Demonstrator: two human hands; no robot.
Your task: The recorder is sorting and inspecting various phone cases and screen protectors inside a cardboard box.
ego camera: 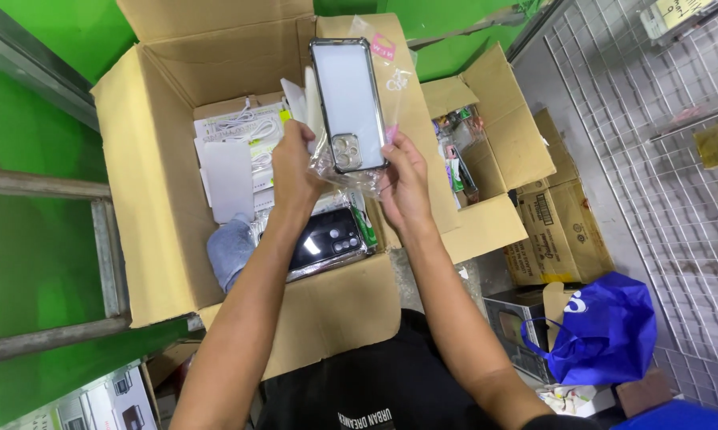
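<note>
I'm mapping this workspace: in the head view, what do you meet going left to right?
Metal frame → large cardboard box → left hand → clear phone case → right hand → smaller cardboard box → blue bag → wire grid.

Single head-worn view, looking steeply down from close above, facing forward over an open box (160, 199), floor beyond

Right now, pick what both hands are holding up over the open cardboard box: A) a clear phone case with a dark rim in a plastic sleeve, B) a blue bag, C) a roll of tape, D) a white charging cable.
A: the left hand and right hand pinch the lower end of a clear phone case with a dark rim, half out of its crinkled plastic sleeve.
</note>
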